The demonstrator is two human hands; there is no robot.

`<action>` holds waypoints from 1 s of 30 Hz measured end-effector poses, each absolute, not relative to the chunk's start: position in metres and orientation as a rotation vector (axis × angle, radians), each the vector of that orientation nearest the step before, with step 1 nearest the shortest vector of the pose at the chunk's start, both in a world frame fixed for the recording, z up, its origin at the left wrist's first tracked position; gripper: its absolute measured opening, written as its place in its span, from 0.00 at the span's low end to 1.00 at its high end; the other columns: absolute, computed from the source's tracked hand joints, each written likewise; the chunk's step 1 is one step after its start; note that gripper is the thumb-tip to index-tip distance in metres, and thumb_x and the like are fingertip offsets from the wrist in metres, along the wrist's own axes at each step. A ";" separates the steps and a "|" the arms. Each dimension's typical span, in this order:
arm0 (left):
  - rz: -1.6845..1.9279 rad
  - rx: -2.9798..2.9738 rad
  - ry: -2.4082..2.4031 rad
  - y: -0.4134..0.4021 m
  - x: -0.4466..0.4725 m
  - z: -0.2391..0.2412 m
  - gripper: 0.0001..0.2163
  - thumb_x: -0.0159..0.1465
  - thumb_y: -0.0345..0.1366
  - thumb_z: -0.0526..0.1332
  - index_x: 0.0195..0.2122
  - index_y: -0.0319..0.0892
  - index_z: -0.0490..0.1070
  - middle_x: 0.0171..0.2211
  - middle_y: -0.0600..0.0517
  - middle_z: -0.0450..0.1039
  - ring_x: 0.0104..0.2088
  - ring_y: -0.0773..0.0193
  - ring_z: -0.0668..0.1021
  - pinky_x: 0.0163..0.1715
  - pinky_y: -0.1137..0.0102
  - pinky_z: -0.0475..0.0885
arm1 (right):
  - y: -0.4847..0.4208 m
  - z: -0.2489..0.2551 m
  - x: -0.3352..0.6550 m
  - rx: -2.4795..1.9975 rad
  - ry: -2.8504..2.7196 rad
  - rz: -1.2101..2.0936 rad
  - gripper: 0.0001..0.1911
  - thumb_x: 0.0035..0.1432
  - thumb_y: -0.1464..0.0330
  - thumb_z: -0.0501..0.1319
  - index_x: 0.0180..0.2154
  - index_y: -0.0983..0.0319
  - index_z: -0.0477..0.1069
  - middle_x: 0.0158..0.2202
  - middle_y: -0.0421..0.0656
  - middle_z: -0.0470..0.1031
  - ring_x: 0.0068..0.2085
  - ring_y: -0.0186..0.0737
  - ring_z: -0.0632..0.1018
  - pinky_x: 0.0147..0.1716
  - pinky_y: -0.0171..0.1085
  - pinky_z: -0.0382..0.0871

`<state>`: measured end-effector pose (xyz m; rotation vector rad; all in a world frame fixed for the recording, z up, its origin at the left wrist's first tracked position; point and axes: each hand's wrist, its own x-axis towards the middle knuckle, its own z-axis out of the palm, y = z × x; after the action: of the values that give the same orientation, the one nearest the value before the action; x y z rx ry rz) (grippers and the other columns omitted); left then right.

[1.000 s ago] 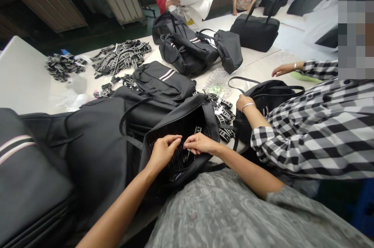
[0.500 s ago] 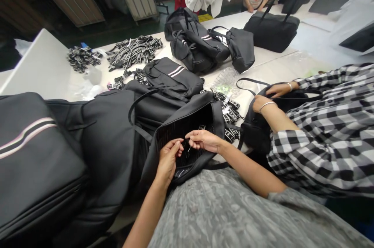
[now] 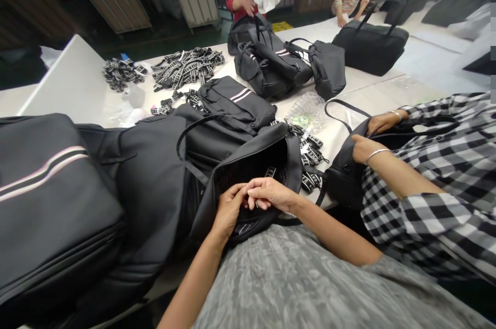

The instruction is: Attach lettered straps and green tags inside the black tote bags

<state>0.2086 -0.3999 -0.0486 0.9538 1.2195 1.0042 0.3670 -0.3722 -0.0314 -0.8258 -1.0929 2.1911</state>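
An unzipped black bag (image 3: 242, 152) is propped against my front, its mouth gaping towards me. Over that opening my left hand (image 3: 228, 211) and my right hand (image 3: 272, 194) meet at the fingertips. Both are closed in a pinch; whatever is between the fingers is too small and too covered to make out. Behind them, inside the bag, shows a piece of black strap (image 3: 270, 171) with white lettering. A carrying handle (image 3: 194, 125) of the bag loops up on its left side.
Black backpacks with striped bands (image 3: 50, 174) crowd my left. Beyond lie more black bags (image 3: 271, 60), lettered straps (image 3: 188, 66) and a clear plastic bag (image 3: 308, 112). At my right a co-worker in a checked shirt (image 3: 437, 163) handles another black bag (image 3: 343, 176). Two people stand across the table.
My hands have come together; a small gap was between their fingertips before. The view has swung slightly left. Across the table, the person in red has lowered a hand from the white sheet.
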 end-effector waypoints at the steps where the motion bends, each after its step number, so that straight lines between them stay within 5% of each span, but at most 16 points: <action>1: 0.969 0.971 1.210 -0.401 0.209 -0.046 0.14 0.56 0.46 0.64 0.36 0.41 0.77 0.30 0.52 0.76 0.29 0.67 0.73 0.30 0.75 0.66 | -0.375 -0.029 0.367 -0.837 -1.155 2.165 0.14 0.55 0.63 0.64 0.37 0.67 0.71 0.27 0.44 0.78 0.17 0.24 0.67 0.14 0.24 0.52; 6: 0.860 1.027 1.251 -0.404 0.213 -0.045 0.12 0.54 0.43 0.66 0.31 0.39 0.78 0.24 0.51 0.74 0.28 0.64 0.73 0.29 0.73 0.65 | -0.377 -0.029 0.373 -0.807 -1.143 2.168 0.17 0.55 0.60 0.64 0.37 0.69 0.73 0.40 0.54 0.79 0.26 0.31 0.78 0.18 0.24 0.60; 9: 0.838 0.940 1.245 -0.406 0.212 -0.051 0.12 0.50 0.39 0.67 0.34 0.38 0.78 0.26 0.49 0.76 0.29 0.62 0.75 0.29 0.71 0.66 | -0.373 -0.034 0.379 -0.705 -1.041 2.285 0.22 0.52 0.63 0.68 0.45 0.70 0.72 0.47 0.58 0.75 0.40 0.42 0.80 0.32 0.30 0.73; 13: 0.863 0.823 1.262 -0.407 0.209 -0.057 0.10 0.47 0.34 0.66 0.32 0.38 0.78 0.26 0.49 0.76 0.27 0.64 0.74 0.28 0.72 0.66 | -0.372 -0.037 0.379 -0.621 -0.983 2.357 0.28 0.48 0.67 0.71 0.50 0.70 0.69 0.52 0.59 0.72 0.48 0.48 0.78 0.47 0.42 0.73; 21: 0.781 0.923 1.383 -0.408 0.203 -0.057 0.10 0.51 0.39 0.62 0.30 0.38 0.76 0.24 0.49 0.74 0.22 0.65 0.72 0.23 0.72 0.65 | -0.354 -0.046 0.365 -1.123 -1.446 1.998 0.16 0.61 0.61 0.59 0.41 0.68 0.74 0.31 0.48 0.79 0.30 0.36 0.79 0.29 0.32 0.73; 24: 0.737 1.184 1.536 -0.412 0.197 -0.055 0.09 0.55 0.39 0.58 0.30 0.40 0.75 0.21 0.52 0.71 0.21 0.65 0.70 0.23 0.71 0.63 | -0.342 -0.046 0.363 -1.421 -1.949 1.411 0.10 0.58 0.71 0.59 0.39 0.60 0.78 0.35 0.45 0.80 0.37 0.40 0.79 0.34 0.33 0.72; 26: 0.759 1.316 1.596 -0.417 0.192 -0.053 0.10 0.58 0.39 0.55 0.31 0.42 0.74 0.21 0.53 0.68 0.22 0.64 0.70 0.25 0.70 0.63 | -0.337 -0.050 0.358 -1.447 -2.075 1.177 0.15 0.51 0.78 0.59 0.38 0.58 0.79 0.41 0.44 0.79 0.45 0.44 0.77 0.41 0.35 0.71; 30: 0.855 1.316 1.707 -0.417 0.181 -0.050 0.12 0.62 0.41 0.52 0.36 0.43 0.72 0.22 0.54 0.66 0.23 0.64 0.70 0.28 0.68 0.64 | -0.331 -0.069 0.334 -1.241 -1.788 1.565 0.18 0.49 0.81 0.57 0.38 0.62 0.78 0.37 0.44 0.80 0.37 0.42 0.80 0.35 0.36 0.75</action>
<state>0.1806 -0.4170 -0.0499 1.3162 1.7073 0.8551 0.3341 -0.3308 -0.0687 -1.2414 -1.7881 1.5654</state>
